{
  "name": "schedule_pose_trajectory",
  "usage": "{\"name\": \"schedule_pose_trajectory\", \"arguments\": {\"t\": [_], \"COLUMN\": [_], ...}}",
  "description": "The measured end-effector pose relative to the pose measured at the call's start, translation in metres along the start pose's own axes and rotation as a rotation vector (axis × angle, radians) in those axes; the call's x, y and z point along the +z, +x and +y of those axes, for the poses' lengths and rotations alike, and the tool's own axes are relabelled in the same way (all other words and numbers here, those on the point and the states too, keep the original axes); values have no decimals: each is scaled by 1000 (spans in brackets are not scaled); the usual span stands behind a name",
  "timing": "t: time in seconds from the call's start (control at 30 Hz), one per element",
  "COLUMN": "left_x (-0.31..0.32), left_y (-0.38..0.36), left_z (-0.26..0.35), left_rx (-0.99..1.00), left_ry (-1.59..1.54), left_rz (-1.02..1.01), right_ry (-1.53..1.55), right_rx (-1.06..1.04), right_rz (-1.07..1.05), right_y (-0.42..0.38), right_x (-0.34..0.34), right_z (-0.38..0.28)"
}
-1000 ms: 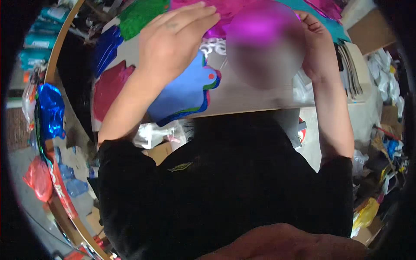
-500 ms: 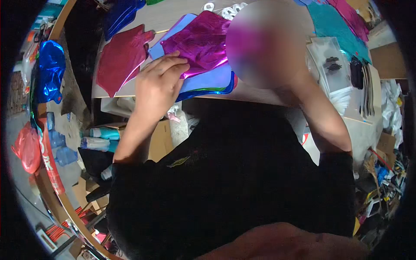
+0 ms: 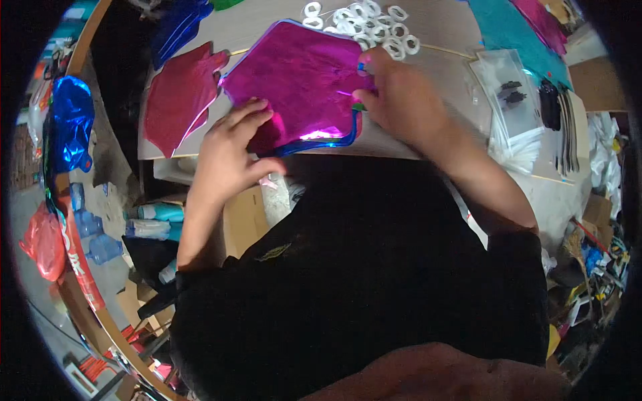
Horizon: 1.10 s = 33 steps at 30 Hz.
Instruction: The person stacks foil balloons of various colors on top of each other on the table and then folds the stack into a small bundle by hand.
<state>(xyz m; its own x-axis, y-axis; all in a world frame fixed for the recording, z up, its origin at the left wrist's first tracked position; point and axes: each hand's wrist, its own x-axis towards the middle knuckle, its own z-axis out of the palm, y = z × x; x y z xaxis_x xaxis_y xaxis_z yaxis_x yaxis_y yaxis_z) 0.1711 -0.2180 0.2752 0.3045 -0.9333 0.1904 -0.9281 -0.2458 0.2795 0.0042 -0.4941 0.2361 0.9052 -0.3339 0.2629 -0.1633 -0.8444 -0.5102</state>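
Note:
A flat magenta foil balloon (image 3: 301, 80) lies smooth on top of a small stack, with blue edges (image 3: 321, 144) of other foil showing under it. My left hand (image 3: 234, 144) rests its fingertips on the balloon's lower left part, fingers and thumb apart. At the stack's right end, my right hand (image 3: 394, 93) is closed, thumb and fingers around the narrow end of the magenta balloon. Small blue and green bits of foil show beside those fingers. The fingers hide part of that end.
White ribbon rolls (image 3: 374, 27) lie behind the stack. A dark red foil stack (image 3: 177, 100) is at left, teal foil (image 3: 515, 40) at back right. Clear plastic packets (image 3: 511, 100) lie on the right of the table (image 3: 445, 80). A blue foil balloon (image 3: 72, 123) hangs at far left.
The magenta balloon, wrinkled and raised at its right side before, now lies flat over the stack. My right hand has come down to its right end. My left hand's thumb has spread away.

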Motion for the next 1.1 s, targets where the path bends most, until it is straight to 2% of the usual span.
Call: {"name": "schedule_pose_trajectory", "arguments": {"t": [0.07, 0.2, 0.27, 0.37, 0.5, 0.57, 0.6, 0.67, 0.73, 0.8, 0.83, 0.97, 1.1], "left_x": [-4, -21, -16, 9, 62, 79, 88, 108, 135, 153, 154, 161, 163], "left_y": [7, 56, 94, 161, 253, 293, 310, 343, 373, 397, 405, 424, 426], "left_z": [-6, 12, 22, 37, 86, 110, 122, 143, 157, 167, 174, 185, 194], "left_rx": [-11, 124, 214, 412, 629, 759, 776, 722, 754, 782, 753, 649, 645], "left_ry": [-104, -7, -89, -148, -215, -261, -268, -323, -281, -236, -195, -237, -133], "left_rz": [-4, 79, 136, 175, 240, 158, 156, -34, -34, -30, -87, -262, -305], "right_ry": [-80, -45, 105, 39, 47, -171, -182, -371, -373, -354, -496, -411, -376], "right_rx": [26, 121, -61, 17, 162, 151, 162, 117, 184, 416, 281, 330, 366], "right_rz": [3, 68, 336, 390, 443, 543, 552, 581, 522, 178, 206, 203, 216], "right_y": [-4, -17, -28, -53, -84, -95, -98, -100, -111, -121, -127, -145, -152], "right_x": [-4, -17, -26, -40, -63, -79, -89, -111, -119, -122, -121, -128, -134], "right_z": [-3, -4, -2, 13, 41, 55, 60, 72, 91, 105, 106, 101, 103]}}
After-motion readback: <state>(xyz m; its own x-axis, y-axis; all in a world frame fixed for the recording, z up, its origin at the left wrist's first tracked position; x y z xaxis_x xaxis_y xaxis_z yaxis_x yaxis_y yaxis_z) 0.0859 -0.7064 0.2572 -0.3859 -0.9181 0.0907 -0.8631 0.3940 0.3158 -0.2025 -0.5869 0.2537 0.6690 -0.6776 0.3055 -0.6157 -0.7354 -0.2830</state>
